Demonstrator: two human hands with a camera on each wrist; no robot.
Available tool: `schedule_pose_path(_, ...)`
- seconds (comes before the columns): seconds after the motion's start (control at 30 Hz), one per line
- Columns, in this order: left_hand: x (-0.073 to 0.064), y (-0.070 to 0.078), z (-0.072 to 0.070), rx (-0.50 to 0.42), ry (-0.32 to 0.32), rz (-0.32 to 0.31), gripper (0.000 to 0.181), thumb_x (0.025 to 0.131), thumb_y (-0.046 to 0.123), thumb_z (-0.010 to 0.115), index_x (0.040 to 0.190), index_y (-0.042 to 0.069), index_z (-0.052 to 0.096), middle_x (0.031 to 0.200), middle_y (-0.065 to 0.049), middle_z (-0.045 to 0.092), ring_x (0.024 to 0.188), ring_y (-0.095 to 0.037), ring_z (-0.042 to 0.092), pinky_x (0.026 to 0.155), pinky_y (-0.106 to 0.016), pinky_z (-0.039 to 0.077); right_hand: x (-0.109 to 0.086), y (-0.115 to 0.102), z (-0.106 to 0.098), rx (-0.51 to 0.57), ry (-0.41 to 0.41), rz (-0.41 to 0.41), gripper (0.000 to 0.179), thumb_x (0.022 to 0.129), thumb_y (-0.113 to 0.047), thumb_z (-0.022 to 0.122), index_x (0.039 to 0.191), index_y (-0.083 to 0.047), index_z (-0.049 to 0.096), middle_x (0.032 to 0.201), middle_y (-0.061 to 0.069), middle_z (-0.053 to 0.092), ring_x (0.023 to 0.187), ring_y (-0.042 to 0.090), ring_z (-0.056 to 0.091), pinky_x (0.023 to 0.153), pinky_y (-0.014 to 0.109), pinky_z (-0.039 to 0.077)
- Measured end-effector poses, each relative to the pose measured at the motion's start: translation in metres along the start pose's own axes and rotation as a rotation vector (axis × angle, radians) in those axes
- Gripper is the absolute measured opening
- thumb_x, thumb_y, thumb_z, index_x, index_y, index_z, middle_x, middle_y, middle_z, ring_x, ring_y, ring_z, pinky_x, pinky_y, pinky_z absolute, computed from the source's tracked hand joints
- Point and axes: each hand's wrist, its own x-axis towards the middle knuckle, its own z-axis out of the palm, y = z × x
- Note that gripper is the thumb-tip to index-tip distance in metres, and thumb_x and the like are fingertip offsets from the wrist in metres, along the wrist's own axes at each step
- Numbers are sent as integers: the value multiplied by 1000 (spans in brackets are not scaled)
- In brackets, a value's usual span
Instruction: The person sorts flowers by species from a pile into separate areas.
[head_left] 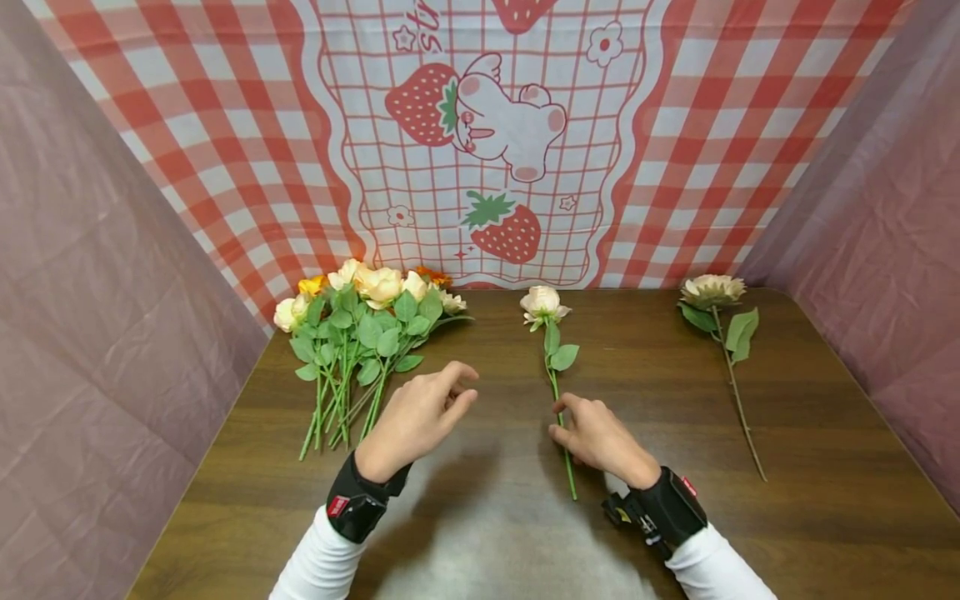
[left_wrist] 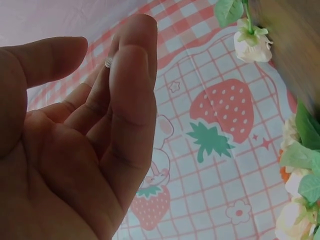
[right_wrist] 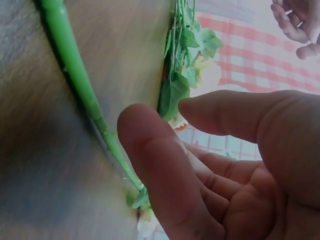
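Observation:
A single pale rose (head_left: 543, 303) with a green stem (right_wrist: 82, 82) lies on the table, bloom toward the back. Over that stem hovers my right hand (head_left: 602, 437); thumb and index finger are apart, and the right wrist view shows nothing between them. My left hand (head_left: 420, 414) is in the air just right of a bunch of flowers (head_left: 382, 329), its fingers loosely bent and holding nothing. Cream and orange blooms make up this bunch, their leafy stems pointing toward me. In the left wrist view the rose bloom (left_wrist: 252, 45) appears beyond the hand.
Far right on the brown wooden table (head_left: 645, 367) lies another pale flower (head_left: 712, 292) with a long brownish stem. A red-and-white checked cloth (head_left: 697, 150) with strawberry prints hangs behind the table. Pinkish curtains (head_left: 135, 250) stand at both sides.

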Motion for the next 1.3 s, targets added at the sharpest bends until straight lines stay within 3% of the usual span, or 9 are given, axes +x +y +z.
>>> schedule_pose_path(0.23, 0, -8, -8, 23, 58, -22, 12, 97, 15, 65, 108, 10, 66, 86, 0, 73, 67, -8, 63, 57, -25, 48, -1, -3, 0, 10, 17, -38, 23, 92, -12, 67, 111, 0, 64, 58, -2, 53, 41, 10, 53, 44, 26, 43)
schedule_pose_path(0.4, -1, -19, -16, 30, 114, -70, 8, 95, 12, 66, 103, 10, 66, 82, 2, 71, 65, -8, 61, 57, -28, 48, -3, -6, 0, -13, 35, -86, 5, 91, -12, 68, 91, -7, 65, 56, -6, 53, 43, 7, 52, 44, 25, 42)
schedule_pose_path(0.57, -1, -30, -26, 21, 124, -147, 8, 97, 14, 64, 104, 10, 66, 82, -1, 72, 64, -10, 61, 57, -30, 48, -6, -9, -2, -70, 74, -120, 20, 89, -15, 70, 76, -15, 55, 61, -7, 51, 49, 6, 46, 47, 23, 37)
schedule_pose_path(0.8, -2, -59, -33, 101, 69, -364, 10, 96, 15, 62, 99, 7, 68, 82, -7, 70, 63, -18, 61, 52, -34, 46, -9, -14, -3, -91, 67, -144, 32, 89, -17, 70, 69, -16, 46, 59, -8, 38, 49, 6, 40, 48, 22, 30)
schedule_pose_path(0.9, -4, -76, -31, 181, 10, -484, 14, 93, 13, 59, 82, 6, 65, 76, -11, 66, 63, -24, 61, 51, -40, 47, -11, -14, -2, -91, 56, -147, 34, 90, -18, 70, 68, -17, 44, 59, -10, 35, 49, 4, 38, 49, 21, 28)
schedule_pose_path(1.0, -5, -92, -23, 255, -74, -580, 17, 88, 13, 60, 77, 1, 64, 77, -19, 67, 67, -34, 66, 52, -48, 49, -11, -14, -2, -85, 51, -152, 34, 90, -19, 71, 68, -17, 44, 58, -10, 35, 48, 3, 37, 48, 20, 27)
schedule_pose_path(1.17, -6, -110, -4, 312, -181, -661, 19, 86, 13, 68, 91, -6, 68, 90, -30, 69, 76, -45, 68, 55, -54, 52, -11, -13, -1, -78, 47, -163, 34, 90, -19, 70, 68, -17, 45, 58, -10, 35, 48, 3, 37, 48, 20, 28)
schedule_pose_path(1.3, -7, -118, 6, 330, -191, -681, 17, 86, 7, 64, 97, -7, 69, 94, -30, 69, 79, -46, 68, 57, -55, 53, -11, -14, -1, -82, 47, -168, 34, 90, -19, 70, 68, -17, 45, 58, -10, 35, 48, 3, 37, 48, 20, 28)
